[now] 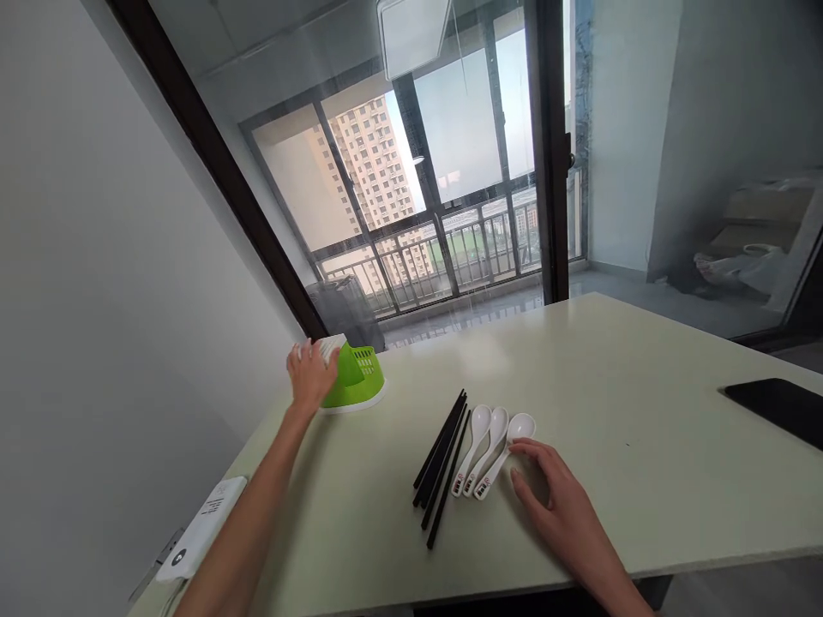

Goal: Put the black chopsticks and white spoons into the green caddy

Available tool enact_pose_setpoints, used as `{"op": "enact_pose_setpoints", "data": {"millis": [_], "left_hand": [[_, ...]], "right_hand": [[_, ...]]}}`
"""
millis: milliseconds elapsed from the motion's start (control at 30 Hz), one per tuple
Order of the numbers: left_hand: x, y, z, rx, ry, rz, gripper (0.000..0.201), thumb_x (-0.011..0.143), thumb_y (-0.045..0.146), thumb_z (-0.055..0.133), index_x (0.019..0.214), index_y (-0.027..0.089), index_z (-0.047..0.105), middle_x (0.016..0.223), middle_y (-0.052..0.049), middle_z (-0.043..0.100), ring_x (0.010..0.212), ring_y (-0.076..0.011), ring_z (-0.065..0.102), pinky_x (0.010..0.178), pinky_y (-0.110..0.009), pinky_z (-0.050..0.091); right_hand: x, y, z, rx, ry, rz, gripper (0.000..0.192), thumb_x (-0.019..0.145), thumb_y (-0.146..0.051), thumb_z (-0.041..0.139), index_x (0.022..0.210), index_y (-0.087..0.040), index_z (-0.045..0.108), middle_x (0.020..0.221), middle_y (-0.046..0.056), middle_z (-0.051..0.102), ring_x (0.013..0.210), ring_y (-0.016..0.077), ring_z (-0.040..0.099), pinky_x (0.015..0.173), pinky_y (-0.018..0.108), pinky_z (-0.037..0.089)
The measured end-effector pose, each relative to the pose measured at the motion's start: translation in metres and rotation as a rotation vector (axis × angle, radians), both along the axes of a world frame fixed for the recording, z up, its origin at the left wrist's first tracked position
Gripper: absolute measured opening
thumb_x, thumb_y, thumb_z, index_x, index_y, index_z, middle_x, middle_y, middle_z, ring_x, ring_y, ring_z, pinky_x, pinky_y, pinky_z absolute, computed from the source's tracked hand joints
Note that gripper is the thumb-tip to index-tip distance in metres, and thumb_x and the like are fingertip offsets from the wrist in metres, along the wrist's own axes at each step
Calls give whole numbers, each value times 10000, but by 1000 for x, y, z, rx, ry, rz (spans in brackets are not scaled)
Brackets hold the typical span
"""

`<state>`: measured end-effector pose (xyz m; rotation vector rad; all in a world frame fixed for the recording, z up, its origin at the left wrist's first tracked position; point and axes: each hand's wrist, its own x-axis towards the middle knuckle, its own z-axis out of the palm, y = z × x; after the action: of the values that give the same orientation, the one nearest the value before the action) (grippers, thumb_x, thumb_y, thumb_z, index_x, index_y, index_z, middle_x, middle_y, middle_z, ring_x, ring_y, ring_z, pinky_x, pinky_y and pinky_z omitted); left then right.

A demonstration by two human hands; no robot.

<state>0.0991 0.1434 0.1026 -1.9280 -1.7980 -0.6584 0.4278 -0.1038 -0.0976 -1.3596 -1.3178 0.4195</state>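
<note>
At the far left of the table stands a green and white plastic utensil holder (360, 390) with slotted sides. My left hand (311, 374) reaches out to it and is closed around its white upper part. Three white spoons (492, 446) lie side by side near the middle, with small printed marks on their handle ends. My right hand (556, 497) rests by the rightmost spoon, its thumb and fingers apart; whether a fingertip touches that spoon I cannot tell. Just left of the spoons lies a loose bundle of black chopsticks (442, 467).
The pale table (610, 368) runs up to a dark-framed glass door (549, 171). A black phone-like slab (781, 407) lies at the right edge. On the left, a white box-shaped device (206, 527) with a cable sits beside the wall (116, 300).
</note>
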Motion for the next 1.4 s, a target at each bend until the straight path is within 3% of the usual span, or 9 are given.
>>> {"op": "enact_pose_setpoints", "data": {"millis": [100,200,267,433,667,767,1067,1267,1400], "left_hand": [[-29,9,7,-141,-91,-7,604,1052,470,322,1477,62,452,1553,-189,488,1442,-335,397,1199,-503,260],[-41,11,5,-228,-128,-49,590,1069,471,217,1508,153,451,1540,-91,536,1365,-273,523,1130,-414,391],[-43,12,2,-260,-155,-53,594,1067,481,186,1530,217,447,1539,-43,544,1349,-269,555,1100,-396,435],[-42,19,-3,-288,-187,-25,599,1043,525,232,1543,289,464,1438,-33,639,1303,-328,606,1068,-453,484],[-34,20,-6,-291,-196,-15,605,1050,528,219,1569,296,425,1441,-50,636,1300,-355,609,1095,-506,452],[-25,21,-7,-291,-202,-13,605,1052,530,216,1569,294,424,1405,-71,663,1281,-363,622,1071,-512,468],[21,27,-18,-264,-177,-58,603,1062,505,216,1565,244,425,1509,-70,569,1311,-345,600,1095,-466,445],[59,20,-20,-274,-136,-74,683,1043,606,194,1566,233,426,1309,-158,712,1198,-381,671,992,-477,489],[92,10,-18,-312,-99,-96,768,1016,675,166,1585,209,385,1249,-212,725,1180,-418,671,951,-489,488]], "right_hand": [[0,0,1,-13,13,0,268,990,-403,481,1196,-284,605,1332,74,625,1237,261,600,966,415,548],[1,-1,1,-6,7,1,270,990,-406,485,1188,-274,613,1322,83,631,1230,264,604,985,424,535],[1,-1,2,-14,4,14,274,996,-406,478,1196,-271,609,1332,86,627,1224,260,608,984,418,534],[2,-2,0,-38,11,18,279,992,-425,481,1196,-284,609,1347,68,622,1229,250,607,910,375,561],[2,-1,-2,-26,5,5,284,982,-451,497,1178,-287,621,1315,59,640,1220,249,613,897,379,564],[1,-2,0,-28,13,4,284,973,-456,506,1168,-289,627,1305,57,649,1196,250,629,890,381,574],[2,-2,-1,7,4,10,273,970,-432,515,1158,-275,635,1285,70,659,1191,247,635,988,409,543],[1,-1,-3,8,-4,19,271,983,-424,510,1195,-288,608,1312,58,645,1214,239,622,983,398,544],[1,0,-5,15,-6,19,274,984,-416,512,1205,-280,603,1307,65,645,1211,239,621,1009,409,528]]}}
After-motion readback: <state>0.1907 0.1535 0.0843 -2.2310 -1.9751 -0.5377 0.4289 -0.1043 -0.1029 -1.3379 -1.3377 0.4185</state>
